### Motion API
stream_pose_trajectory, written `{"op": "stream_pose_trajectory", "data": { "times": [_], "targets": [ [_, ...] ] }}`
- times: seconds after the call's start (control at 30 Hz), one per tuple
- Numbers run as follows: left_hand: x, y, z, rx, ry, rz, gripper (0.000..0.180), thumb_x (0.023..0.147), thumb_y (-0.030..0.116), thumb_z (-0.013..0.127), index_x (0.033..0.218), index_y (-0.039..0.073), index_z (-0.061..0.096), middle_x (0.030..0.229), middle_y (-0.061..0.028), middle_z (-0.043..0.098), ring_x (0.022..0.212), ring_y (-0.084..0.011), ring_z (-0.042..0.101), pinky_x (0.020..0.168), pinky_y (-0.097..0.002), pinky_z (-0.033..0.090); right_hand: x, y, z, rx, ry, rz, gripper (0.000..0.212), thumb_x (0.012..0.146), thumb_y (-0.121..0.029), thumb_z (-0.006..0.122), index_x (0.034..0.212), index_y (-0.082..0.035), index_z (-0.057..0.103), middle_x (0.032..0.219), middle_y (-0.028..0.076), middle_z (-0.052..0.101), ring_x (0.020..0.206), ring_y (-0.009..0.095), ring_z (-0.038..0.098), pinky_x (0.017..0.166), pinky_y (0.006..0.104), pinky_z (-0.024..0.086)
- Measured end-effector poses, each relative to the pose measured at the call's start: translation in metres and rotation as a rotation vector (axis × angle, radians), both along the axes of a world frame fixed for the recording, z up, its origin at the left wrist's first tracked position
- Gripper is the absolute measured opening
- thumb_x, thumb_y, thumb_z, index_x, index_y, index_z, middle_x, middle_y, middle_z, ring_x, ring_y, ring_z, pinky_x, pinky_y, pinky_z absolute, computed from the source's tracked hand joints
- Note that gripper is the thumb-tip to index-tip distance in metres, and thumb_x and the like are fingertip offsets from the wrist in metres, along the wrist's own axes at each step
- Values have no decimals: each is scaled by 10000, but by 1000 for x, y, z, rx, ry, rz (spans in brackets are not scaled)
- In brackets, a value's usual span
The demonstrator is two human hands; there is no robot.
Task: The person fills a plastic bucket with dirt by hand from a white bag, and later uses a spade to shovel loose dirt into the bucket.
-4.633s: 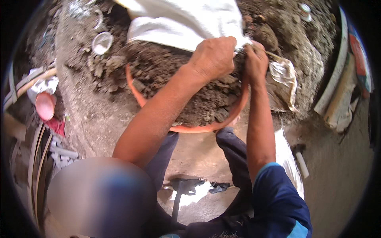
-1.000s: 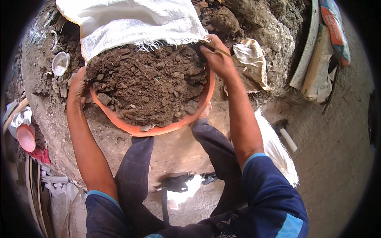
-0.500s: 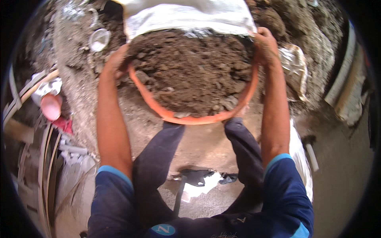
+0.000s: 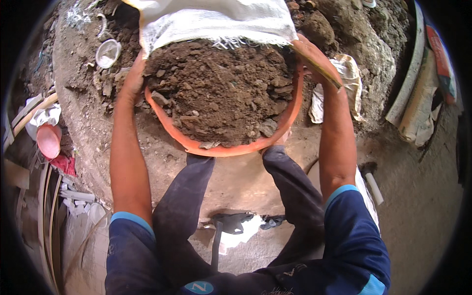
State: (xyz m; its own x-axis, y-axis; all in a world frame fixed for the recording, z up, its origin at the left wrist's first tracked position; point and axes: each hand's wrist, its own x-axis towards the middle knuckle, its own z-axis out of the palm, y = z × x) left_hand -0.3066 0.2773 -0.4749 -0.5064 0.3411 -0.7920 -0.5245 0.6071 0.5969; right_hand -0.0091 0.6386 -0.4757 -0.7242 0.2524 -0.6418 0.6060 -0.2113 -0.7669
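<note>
An orange tub (image 4: 184,139) heaped with brown soil (image 4: 221,88) and small stones rests on the ground in front of my feet. A white woven sack (image 4: 216,22) covers its far side, its frayed mouth lying over the soil. My left hand (image 4: 133,78) closes round the tub's left side at the sack's corner, its fingertips hidden. On the right side my right hand (image 4: 312,56) grips where the other sack corner meets the tub rim; most of its fingers are out of sight. A thin yellowish strip (image 4: 323,71) lies along that wrist.
Rubble and earth (image 4: 383,54) pile up beyond the tub. A clear plastic cup (image 4: 108,53) lies at far left, a crumpled pale sack (image 4: 348,81) at right. Boards (image 4: 45,211) and a pink container (image 4: 49,140) are at left; a white pipe piece (image 4: 374,189) lies at right.
The whole scene has shifted slightly left in view and looks sharper. Both hands keep their places on the tub and sack. The yellowish strip now shows at my right wrist.
</note>
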Motion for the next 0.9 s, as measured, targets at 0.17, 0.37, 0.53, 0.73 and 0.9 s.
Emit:
{"op": "stream_pose_trajectory", "data": {
  "times": [0.17,0.37,0.53,0.73,0.9],
  "targets": [
    [-13,-23,-24,98,48,-51,478,971,307,452,1366,39,449,1296,-54,513,1178,-161,453,1009,-307,334,-19,-7,29,50,-237,8,680,915,-529,493,1409,-70,397,1394,153,443,1287,287,385,1052,403,314],
    [10,-16,-14,80,-65,217,431,983,309,429,1317,42,484,1236,-63,554,1128,-165,516,958,-313,402,13,-9,-13,436,202,203,459,999,-359,412,1354,-73,464,1343,177,480,1255,293,431,1063,391,314],
    [13,-10,-6,146,-121,275,426,984,313,436,1309,42,483,1206,-75,570,1063,-174,571,907,-318,464,14,-15,-4,273,-94,67,456,1008,-300,358,1405,-78,379,1416,160,412,1294,289,392,1034,416,349],
    [12,-10,-6,198,-155,310,407,979,296,437,1294,45,488,1173,-94,599,1007,-196,625,840,-342,525,-6,-12,23,173,11,143,752,884,-520,524,1414,-15,349,1388,214,408,1289,307,376,1051,446,322],
    [13,-7,-5,202,-170,299,389,971,281,449,1281,52,497,1133,-86,610,983,-185,629,827,-337,528,-10,-34,10,104,-204,-252,639,907,-466,492,1365,-26,421,1284,172,493,1166,261,457,982,369,361]
  ]
}}
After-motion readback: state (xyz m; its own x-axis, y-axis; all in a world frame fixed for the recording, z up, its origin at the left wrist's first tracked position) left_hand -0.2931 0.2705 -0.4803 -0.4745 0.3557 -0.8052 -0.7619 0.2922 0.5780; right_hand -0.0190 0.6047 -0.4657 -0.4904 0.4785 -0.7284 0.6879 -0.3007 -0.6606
